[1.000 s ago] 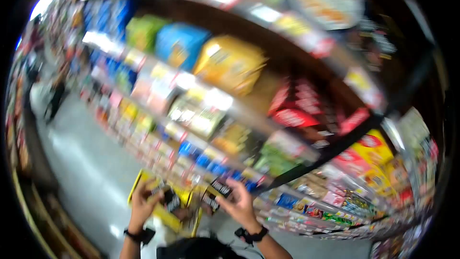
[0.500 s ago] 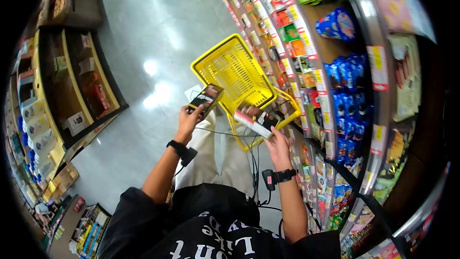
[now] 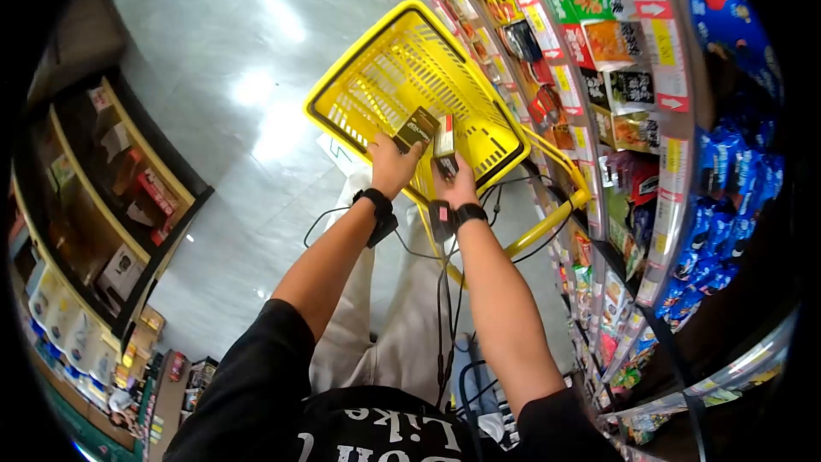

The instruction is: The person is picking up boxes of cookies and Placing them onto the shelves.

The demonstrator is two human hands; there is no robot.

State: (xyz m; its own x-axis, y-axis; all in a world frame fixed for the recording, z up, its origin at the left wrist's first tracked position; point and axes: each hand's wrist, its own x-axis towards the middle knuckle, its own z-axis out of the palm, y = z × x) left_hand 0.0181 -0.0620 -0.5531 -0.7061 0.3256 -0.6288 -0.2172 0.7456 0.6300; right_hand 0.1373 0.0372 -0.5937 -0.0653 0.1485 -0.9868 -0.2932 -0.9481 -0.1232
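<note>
My left hand (image 3: 393,166) is closed around a small dark box (image 3: 417,128) with light lettering on its face. Close beside it, my right hand (image 3: 457,181) grips a second box (image 3: 445,144), black with a white and red side. Both boxes overlap the inside of a yellow plastic shopping basket (image 3: 351,62), reaching in over its near side. The basket's walls are slotted, and its yellow handle (image 3: 547,227) hangs down on the near right. Black straps with small devices sit on both wrists.
Shelves of packaged snacks (image 3: 614,43) with price tags line the right, close to the basket. Blue packets (image 3: 714,239) hang farther right. A wooden display rack (image 3: 115,205) stands to the left across the grey floor (image 3: 222,231). Black cables (image 3: 445,291) run from my wrists.
Both hands have reached forward with their boxes and come closer together, now over the basket's inside. The view has shifted, and the basket looks larger.
</note>
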